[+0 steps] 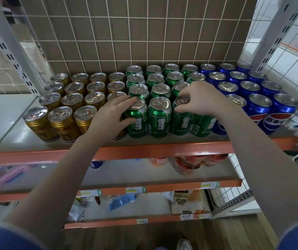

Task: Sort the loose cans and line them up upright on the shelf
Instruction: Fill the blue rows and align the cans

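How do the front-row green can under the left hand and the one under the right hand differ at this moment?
The left hand wraps the side of its green can, thumb low on the label; the right hand pinches its green can at the top rim. The left-hand can sits beside the gold cans; the right-hand can sits two places closer to the blue cans. Both stand upright with the same label.

White Chinese characters 雪花 run down the fronts of the green cans [159,121] in the front row of the top shelf [135,141]. A blue can [275,120] at the right shows 百事可 in white on its red, white and blue Pepsi emblem (the last character is cut off). Print on the gold cans [62,123] and the price tags [135,190] below is too blurred to read.
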Demonstrator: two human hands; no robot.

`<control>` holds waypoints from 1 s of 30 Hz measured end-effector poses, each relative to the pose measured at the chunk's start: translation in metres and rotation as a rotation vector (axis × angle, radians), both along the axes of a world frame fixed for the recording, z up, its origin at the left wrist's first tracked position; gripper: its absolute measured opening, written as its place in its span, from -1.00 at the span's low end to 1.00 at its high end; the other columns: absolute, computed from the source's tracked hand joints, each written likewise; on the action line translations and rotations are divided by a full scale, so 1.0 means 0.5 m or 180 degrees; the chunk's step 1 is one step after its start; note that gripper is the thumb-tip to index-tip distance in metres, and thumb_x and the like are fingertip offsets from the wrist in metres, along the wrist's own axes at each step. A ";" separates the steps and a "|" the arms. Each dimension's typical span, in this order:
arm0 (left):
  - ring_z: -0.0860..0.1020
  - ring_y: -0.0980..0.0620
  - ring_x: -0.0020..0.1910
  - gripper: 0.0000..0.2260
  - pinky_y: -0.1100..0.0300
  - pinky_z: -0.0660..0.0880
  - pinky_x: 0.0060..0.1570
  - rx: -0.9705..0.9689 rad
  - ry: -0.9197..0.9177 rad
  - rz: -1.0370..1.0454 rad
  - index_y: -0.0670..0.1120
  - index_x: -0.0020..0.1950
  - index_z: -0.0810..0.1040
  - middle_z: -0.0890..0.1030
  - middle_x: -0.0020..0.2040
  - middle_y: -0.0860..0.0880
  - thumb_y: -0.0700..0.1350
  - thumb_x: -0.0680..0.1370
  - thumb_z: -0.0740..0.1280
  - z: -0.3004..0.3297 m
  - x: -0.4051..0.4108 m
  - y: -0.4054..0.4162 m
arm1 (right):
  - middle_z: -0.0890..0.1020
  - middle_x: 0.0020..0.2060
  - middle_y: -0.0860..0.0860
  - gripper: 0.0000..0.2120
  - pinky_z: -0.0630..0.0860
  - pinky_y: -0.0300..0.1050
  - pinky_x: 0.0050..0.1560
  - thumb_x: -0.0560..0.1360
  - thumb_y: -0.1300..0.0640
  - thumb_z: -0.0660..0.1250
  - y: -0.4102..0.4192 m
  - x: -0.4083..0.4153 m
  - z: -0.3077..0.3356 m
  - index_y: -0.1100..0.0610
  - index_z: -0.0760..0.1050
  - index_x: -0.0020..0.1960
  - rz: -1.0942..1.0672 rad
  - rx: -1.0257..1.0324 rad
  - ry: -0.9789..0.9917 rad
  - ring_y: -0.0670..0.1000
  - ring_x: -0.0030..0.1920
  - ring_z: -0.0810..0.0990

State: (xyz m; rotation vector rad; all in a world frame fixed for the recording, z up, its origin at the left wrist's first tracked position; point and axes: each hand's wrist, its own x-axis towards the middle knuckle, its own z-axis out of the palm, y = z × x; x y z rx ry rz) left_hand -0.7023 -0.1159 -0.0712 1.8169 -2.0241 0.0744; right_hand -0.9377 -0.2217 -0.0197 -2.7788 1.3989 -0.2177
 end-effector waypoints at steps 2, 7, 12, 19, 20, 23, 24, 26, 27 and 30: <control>0.37 -0.11 0.36 -0.47 -0.01 0.38 0.23 -0.0050 -0.0026 -0.0020 -0.06 0.45 0.34 0.40 0.40 -0.08 -0.04 0.51 0.38 -0.002 0.002 -0.002 | 0.59 -0.23 0.09 -0.56 0.52 0.00 -0.12 0.37 -0.16 0.37 -0.002 -0.001 -0.001 0.22 0.60 -0.04 0.0030 -0.0016 -0.0003 0.08 -0.17 0.52; 0.37 -0.10 0.37 -0.47 -0.01 0.38 0.24 -0.0089 0.0012 0.0059 -0.05 0.46 0.33 0.40 0.41 -0.07 -0.02 0.52 0.37 -0.010 -0.002 -0.008 | 0.59 -0.23 0.10 -0.54 0.51 -0.01 -0.13 0.39 -0.19 0.35 -0.010 -0.001 -0.003 0.22 0.60 -0.04 0.0065 -0.0011 0.0024 0.08 -0.18 0.52; 0.32 -0.09 0.39 -0.43 -0.03 0.36 0.28 0.0024 0.0107 0.0079 -0.02 0.47 0.31 0.35 0.44 -0.07 0.02 0.50 0.39 -0.009 0.001 -0.011 | 0.61 -0.15 0.08 -0.45 0.54 0.06 -0.08 0.39 -0.27 0.32 -0.017 -0.004 -0.001 0.19 0.58 0.07 0.0018 0.0035 0.0075 0.08 -0.12 0.54; 0.23 -0.08 0.46 -0.36 0.02 0.21 0.37 0.0068 0.0065 -0.0349 -0.01 0.48 0.29 0.30 0.47 -0.06 0.10 0.46 0.40 0.010 -0.032 -0.037 | 0.61 -0.21 0.08 -0.38 0.55 0.02 -0.12 0.37 -0.33 0.29 -0.015 -0.005 0.001 0.22 0.59 0.05 0.0074 -0.0127 0.0185 0.07 -0.15 0.56; 0.24 -0.09 0.46 -0.38 0.02 0.20 0.38 0.0063 0.0020 -0.0430 -0.01 0.48 0.31 0.32 0.46 -0.07 0.09 0.47 0.40 0.013 -0.038 -0.044 | 0.59 -0.26 0.07 -0.39 0.55 0.01 -0.15 0.37 -0.33 0.28 -0.016 -0.005 0.000 0.21 0.59 0.03 0.0078 -0.0149 0.0199 0.06 -0.19 0.55; 0.26 -0.10 0.45 -0.47 -0.05 0.22 0.37 0.0092 -0.0134 -0.0586 0.03 0.45 0.35 0.36 0.44 -0.08 0.08 0.50 0.36 0.017 -0.050 -0.063 | 0.54 -0.33 0.04 -0.42 0.51 -0.03 -0.24 0.37 -0.34 0.28 -0.018 -0.004 -0.004 0.20 0.59 -0.06 0.0059 -0.0209 0.0232 0.04 -0.25 0.52; 0.28 -0.10 0.44 -0.49 -0.07 0.22 0.37 0.0117 -0.0177 -0.0601 0.05 0.44 0.35 0.38 0.42 -0.08 0.08 0.51 0.35 0.016 -0.052 -0.067 | 0.54 -0.31 0.04 -0.43 0.51 -0.04 -0.25 0.37 -0.34 0.28 -0.019 -0.005 -0.005 0.19 0.59 -0.07 0.0043 -0.0191 0.0238 0.04 -0.25 0.52; 0.32 -0.09 0.42 -0.51 -0.07 0.23 0.38 0.0125 -0.0188 -0.0601 0.06 0.44 0.36 0.44 0.38 -0.06 0.08 0.52 0.34 0.012 -0.055 -0.070 | 0.55 -0.27 0.03 -0.41 0.49 -0.07 -0.26 0.37 -0.36 0.27 -0.023 -0.010 -0.005 0.17 0.58 -0.01 0.0040 -0.0069 0.0220 0.02 -0.23 0.52; 0.34 -0.09 0.41 -0.51 -0.07 0.24 0.38 0.0105 -0.0162 -0.0594 0.06 0.43 0.37 0.47 0.36 -0.05 0.08 0.52 0.34 0.011 -0.055 -0.071 | 0.55 -0.25 0.02 -0.41 0.45 -0.09 -0.27 0.37 -0.36 0.27 -0.024 -0.015 -0.003 0.16 0.57 0.02 0.0064 0.0027 0.0201 -0.01 -0.22 0.51; 0.36 -0.09 0.39 -0.52 -0.10 0.26 0.38 0.0045 -0.0120 -0.0610 0.05 0.42 0.39 0.49 0.34 -0.05 0.08 0.51 0.35 0.007 -0.053 -0.070 | 0.56 0.06 0.05 -0.38 0.40 -0.10 -0.12 0.40 -0.29 0.31 -0.018 -0.040 0.004 0.11 0.45 0.29 0.0152 0.0450 0.0069 -0.02 0.00 0.50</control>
